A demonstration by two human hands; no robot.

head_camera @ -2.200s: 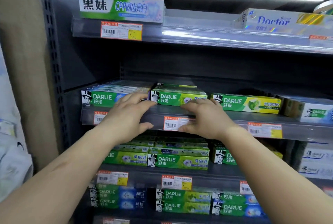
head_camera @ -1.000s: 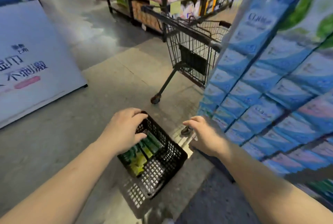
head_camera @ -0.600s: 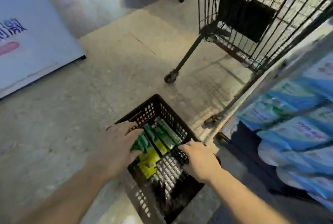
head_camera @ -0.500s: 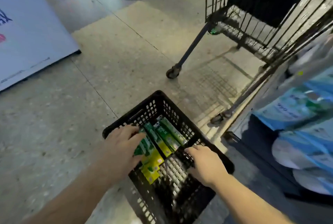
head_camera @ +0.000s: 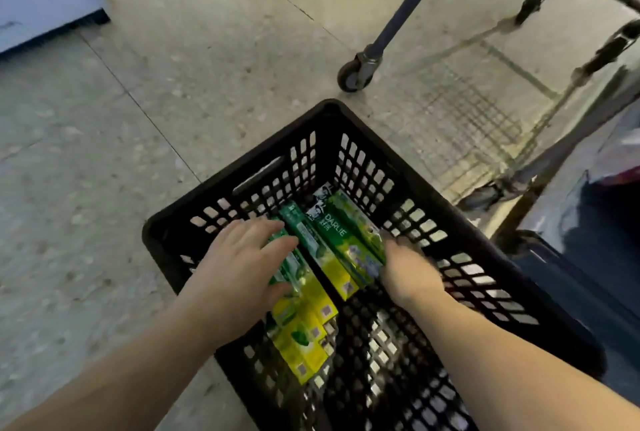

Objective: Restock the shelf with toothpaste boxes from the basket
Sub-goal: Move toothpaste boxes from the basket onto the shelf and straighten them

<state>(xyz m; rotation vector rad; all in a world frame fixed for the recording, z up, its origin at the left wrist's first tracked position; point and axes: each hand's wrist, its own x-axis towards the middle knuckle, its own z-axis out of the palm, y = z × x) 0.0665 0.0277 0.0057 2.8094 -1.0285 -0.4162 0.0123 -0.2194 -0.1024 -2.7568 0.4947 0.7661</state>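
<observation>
A black slatted basket (head_camera: 346, 139) sits on the speckled stone floor (head_camera: 173, 84), and both hands are down inside it among the toothpaste boxes (head_camera: 332, 243). The boxes are green and yellow, lying lengthwise in a rough row along the basket's left half; the one nearest the far wall shows the word DARLIE on its face. The left hand (head_camera: 239, 267) lies on top of the left-side boxes with its fingers stretched forward over them and the thumb reaching across toward the middle box — whether it is actually gripping a box or only resting there cannot be told. The right hand (head_camera: 408, 271) is blurred; it touches the right edge of the DARLIE box, its fingers bent down beside that box, but the grip itself is too smeared to judge. More yellow box ends (head_camera: 304, 337) poke out below the left wrist, toward the near side of the basket. The right half of the basket floor shows bare mesh. Beyond the basket stands a shopping cart — one wheel (head_camera: 353, 75) just past the far corner, with a dark frame leg rising from it
</observation>
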